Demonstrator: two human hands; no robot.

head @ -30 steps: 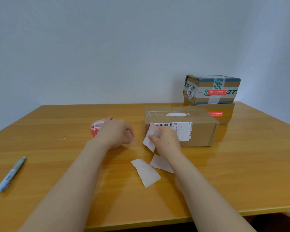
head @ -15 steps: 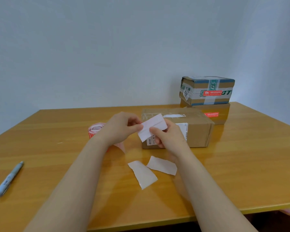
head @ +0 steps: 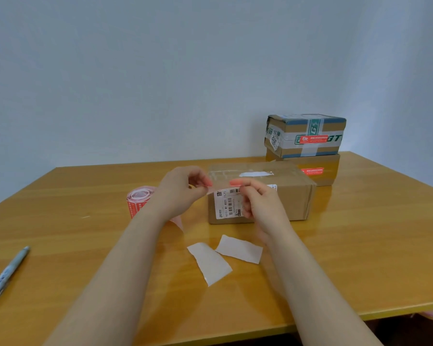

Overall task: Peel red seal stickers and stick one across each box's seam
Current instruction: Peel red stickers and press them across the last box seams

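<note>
Hands meet in the air just in front of the near carton (head: 293, 201). Our left hand (head: 183, 193) pinches a pale backing slip (head: 209, 190) between thumb and forefinger. Our right hand (head: 258, 203), fingers curled, nips the red edge of a seal sticker (head: 235, 182). It shows edge-on, so we cannot tell how much of it is free. Both hover level with the carton's top front edge.

That carton lies on the wooden surface (head: 360, 245), with clear tape and a white patch (head: 255, 174) along its top. A white shipping label (head: 226, 204) on its front carries barcodes and a line we read only in part: "M1" and "[LY]".

Two more boxes are stacked at the back right. The upper box (head: 285, 151) is bound in green-and-white tape lettered "GT" and wears a red sticker (head: 313, 139). The lower box (head: 333, 171) wears another (head: 312, 171). The white writing on both stickers is too small for us to read.

Just left of our left hand stands the sticker roll (head: 139, 202), red with white print, its loose tail passing under the wrist. Two spent white backing pieces (head: 210, 262) lie touching, nearer to us. A pale blue pen (head: 6, 273) rests far left, its lettering blurred.
</note>
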